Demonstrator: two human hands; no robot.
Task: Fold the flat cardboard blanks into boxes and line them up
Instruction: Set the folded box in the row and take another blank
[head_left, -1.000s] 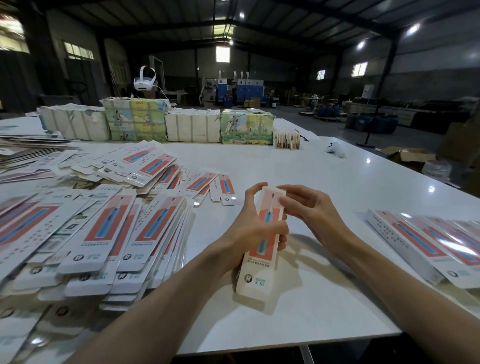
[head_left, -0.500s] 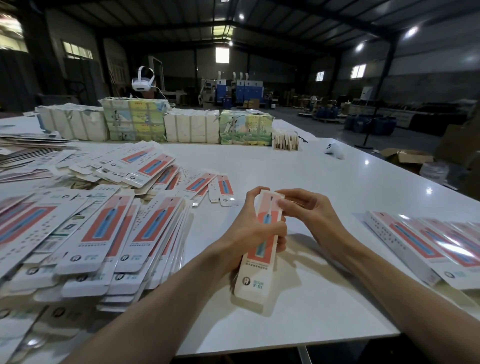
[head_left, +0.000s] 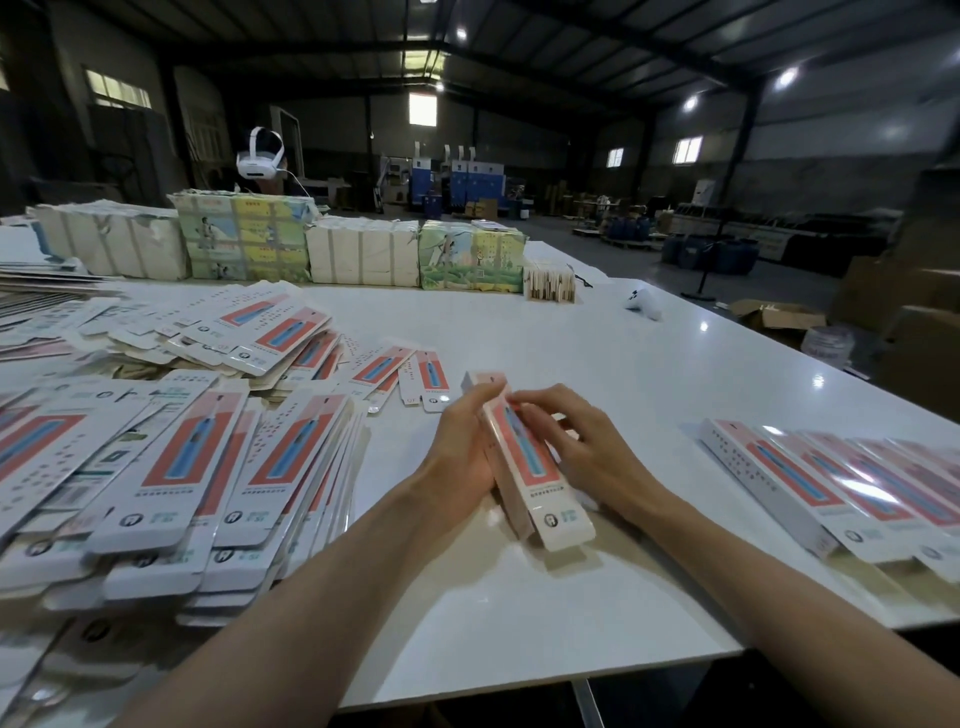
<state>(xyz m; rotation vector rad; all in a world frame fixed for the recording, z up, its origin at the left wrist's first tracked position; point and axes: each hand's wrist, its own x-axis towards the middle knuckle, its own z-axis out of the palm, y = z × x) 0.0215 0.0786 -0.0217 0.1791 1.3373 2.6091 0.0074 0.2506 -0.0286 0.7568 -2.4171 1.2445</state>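
While left hand (head_left: 462, 460) grips box (head_left: 527, 478) and right hand (head_left: 589, 457) curls over its face: squaring stage; next, probably tuck end flaps, join finished row (head_left: 831, 486).

No lettering can be read anywhere. The folded box (head_left: 535, 493) at centre frame carries a round dark logo and a small teal label near its lower end, both too blurred to make out. The flat blanks (head_left: 176, 467) at left and the finished boxes (head_left: 779, 478) at right bear the same marks, equally illegible.
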